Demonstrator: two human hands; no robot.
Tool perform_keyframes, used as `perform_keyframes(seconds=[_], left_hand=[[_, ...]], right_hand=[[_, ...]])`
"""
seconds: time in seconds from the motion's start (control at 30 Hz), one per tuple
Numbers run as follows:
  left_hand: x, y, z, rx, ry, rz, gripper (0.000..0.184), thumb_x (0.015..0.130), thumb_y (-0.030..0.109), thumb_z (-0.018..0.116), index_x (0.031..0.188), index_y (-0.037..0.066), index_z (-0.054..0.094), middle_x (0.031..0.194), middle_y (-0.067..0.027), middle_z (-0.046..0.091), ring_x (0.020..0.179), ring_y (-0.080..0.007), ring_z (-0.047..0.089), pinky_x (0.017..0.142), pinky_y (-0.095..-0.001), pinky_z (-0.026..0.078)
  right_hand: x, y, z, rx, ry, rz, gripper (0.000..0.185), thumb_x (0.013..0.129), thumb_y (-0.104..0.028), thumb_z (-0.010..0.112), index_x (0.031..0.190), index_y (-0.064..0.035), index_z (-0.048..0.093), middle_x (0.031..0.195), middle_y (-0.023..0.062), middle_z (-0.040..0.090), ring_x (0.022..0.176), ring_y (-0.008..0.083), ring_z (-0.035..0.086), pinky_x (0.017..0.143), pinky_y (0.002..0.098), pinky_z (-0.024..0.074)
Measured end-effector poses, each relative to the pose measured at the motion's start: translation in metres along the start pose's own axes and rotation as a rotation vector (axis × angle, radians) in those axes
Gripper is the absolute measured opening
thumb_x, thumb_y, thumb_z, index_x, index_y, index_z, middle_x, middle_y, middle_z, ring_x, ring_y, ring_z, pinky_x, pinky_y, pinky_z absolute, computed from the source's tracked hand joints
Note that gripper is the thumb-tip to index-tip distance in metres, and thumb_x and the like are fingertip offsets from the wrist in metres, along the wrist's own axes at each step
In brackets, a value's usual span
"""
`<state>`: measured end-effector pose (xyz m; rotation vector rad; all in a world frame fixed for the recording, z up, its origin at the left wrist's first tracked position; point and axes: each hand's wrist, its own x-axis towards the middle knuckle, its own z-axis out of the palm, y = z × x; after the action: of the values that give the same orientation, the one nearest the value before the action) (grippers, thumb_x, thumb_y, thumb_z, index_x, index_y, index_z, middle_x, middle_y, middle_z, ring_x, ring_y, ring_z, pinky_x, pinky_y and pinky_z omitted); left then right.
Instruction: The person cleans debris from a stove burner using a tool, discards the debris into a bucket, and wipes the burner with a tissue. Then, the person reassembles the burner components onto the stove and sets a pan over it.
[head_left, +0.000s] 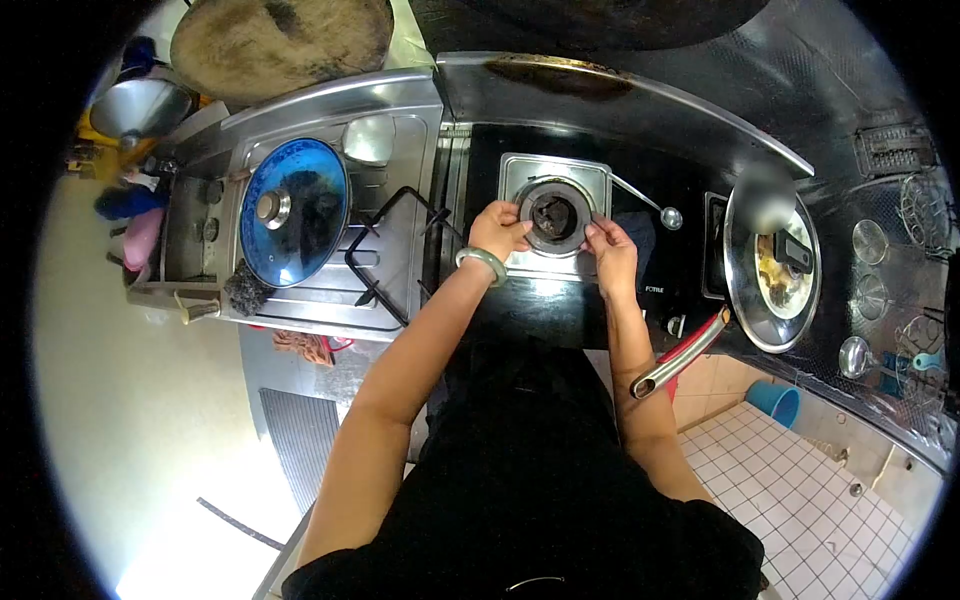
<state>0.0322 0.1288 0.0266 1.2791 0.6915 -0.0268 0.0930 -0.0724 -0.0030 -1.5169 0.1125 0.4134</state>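
Both my hands meet at a dark grey burner ring (556,246) on the black glass gas hob (520,310). My left hand (497,232), with a pale green bangle on its wrist, pinches the ring's left edge. On the opposite edge, the fingers of my right hand (612,252) are closed on the ring too. Through its middle show dark burner parts. Whether the ring is lifted or resting I cannot tell. Around and beneath it lies a square metal drip tray (510,170). A long-handled ladle (671,217) lies behind my right hand.
To the right, a pan under a glass lid (745,290) sits on the other burner, its metal handle (680,355) reaching over my right forearm. On the left steel drainboard (400,150) are a blue-rimmed glass lid (252,200), a black pan support (365,290) and a scouring pad (245,290).
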Motion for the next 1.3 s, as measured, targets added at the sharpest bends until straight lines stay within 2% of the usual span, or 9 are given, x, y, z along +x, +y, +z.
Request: perform_keyframes(seconds=[0.13,0.23,0.47,0.67,0.7,0.83,1.13,1.23,1.3], left_hand=[[0.017,-0.009,0.003,-0.053,-0.013,-0.099,0.029,0.086,-0.003,0.064,0.113,-0.008,0.054,0.095,-0.0160,0.065,0.068,-0.0181,0.066,0.056,-0.0265,0.057],[0.026,-0.019,0.002,-0.060,-0.018,-0.069,0.025,0.087,-0.005,0.062,0.111,-0.009,0.056,0.093,-0.0160,0.066,0.066,-0.0192,0.067,0.056,-0.0268,0.057],[0.028,-0.027,0.010,0.083,0.067,0.016,0.024,0.087,-0.006,0.060,0.110,-0.008,0.057,0.092,-0.0170,0.068,0.069,-0.0201,0.068,0.057,-0.0273,0.056],[0.023,-0.029,0.008,0.264,0.117,0.073,0.034,0.083,-0.005,0.062,0.116,-0.003,0.057,0.091,-0.0162,0.069,0.068,-0.0161,0.068,0.062,-0.0275,0.056],[0.023,-0.029,0.007,0.237,0.091,0.069,0.048,0.083,-0.005,0.063,0.130,-0.003,0.051,0.094,-0.0175,0.067,0.074,-0.0212,0.068,0.063,-0.0299,0.057],[0.017,-0.023,0.006,0.324,0.030,0.032,0.056,0.084,-0.004,0.063,0.137,0.003,0.048,0.090,-0.0155,0.068,0.073,-0.0191,0.068,0.066,-0.0286,0.057],[0.021,-0.029,0.005,0.241,0.015,0.050,0.053,0.085,-0.005,0.062,0.135,0.007,0.052,0.092,-0.0145,0.068,0.073,-0.0177,0.069,0.066,-0.0277,0.057],[0.014,-0.019,0.008,0.249,0.009,0.017,0.050,0.085,-0.004,0.062,0.133,0.005,0.052,0.093,-0.0140,0.068,0.072,-0.0180,0.068,0.065,-0.0278,0.057],[0.008,-0.012,0.011,0.281,-0.002,0.007,0.049,0.085,-0.005,0.061,0.133,0.004,0.052,0.093,-0.0141,0.068,0.072,-0.0183,0.068,0.065,-0.0284,0.057]], right_hand=[[0.014,-0.003,-0.001,-0.133,0.042,-0.061,0.028,0.090,-0.007,0.064,0.116,0.0047,0.063,0.098,0.0061,0.067,0.082,0.0104,0.060,0.073,0.0239,0.0490],[0.026,0.000,0.001,-0.233,0.105,-0.096,0.028,0.089,-0.009,0.063,0.114,0.0043,0.064,0.100,0.0102,0.070,0.088,0.0138,0.062,0.080,0.0268,0.0488],[0.024,-0.003,0.010,-0.346,0.196,-0.151,0.025,0.089,-0.012,0.064,0.110,0.0017,0.067,0.097,0.0139,0.071,0.086,0.0172,0.065,0.079,0.0284,0.0496],[0.008,-0.022,0.017,-0.395,0.192,-0.130,0.024,0.090,-0.017,0.063,0.107,-0.0008,0.069,0.096,0.0155,0.071,0.083,0.0212,0.066,0.077,0.0314,0.0503],[0.018,-0.002,0.011,-0.431,0.200,-0.204,0.023,0.089,-0.018,0.064,0.105,-0.0030,0.070,0.095,0.0168,0.069,0.083,0.0251,0.066,0.077,0.0337,0.0505],[0.015,-0.003,0.012,-0.550,0.229,-0.308,0.021,0.087,-0.019,0.065,0.101,-0.0039,0.070,0.096,0.0180,0.067,0.089,0.0301,0.064,0.080,0.0375,0.0501],[0.015,0.001,0.011,-0.537,0.211,-0.337,0.021,0.086,-0.019,0.065,0.103,-0.0067,0.071,0.096,0.0182,0.067,0.090,0.0305,0.063,0.083,0.0376,0.0494],[0.012,-0.005,0.012,-0.617,0.212,-0.345,0.021,0.088,-0.015,0.066,0.107,-0.0065,0.071,0.094,0.0139,0.069,0.076,0.0179,0.064,0.072,0.0291,0.0502],[0.011,-0.009,0.013,-0.613,0.204,-0.358,0.022,0.088,-0.015,0.065,0.108,-0.0075,0.071,0.098,0.0141,0.068,0.077,0.0183,0.063,0.072,0.0294,0.0502]])
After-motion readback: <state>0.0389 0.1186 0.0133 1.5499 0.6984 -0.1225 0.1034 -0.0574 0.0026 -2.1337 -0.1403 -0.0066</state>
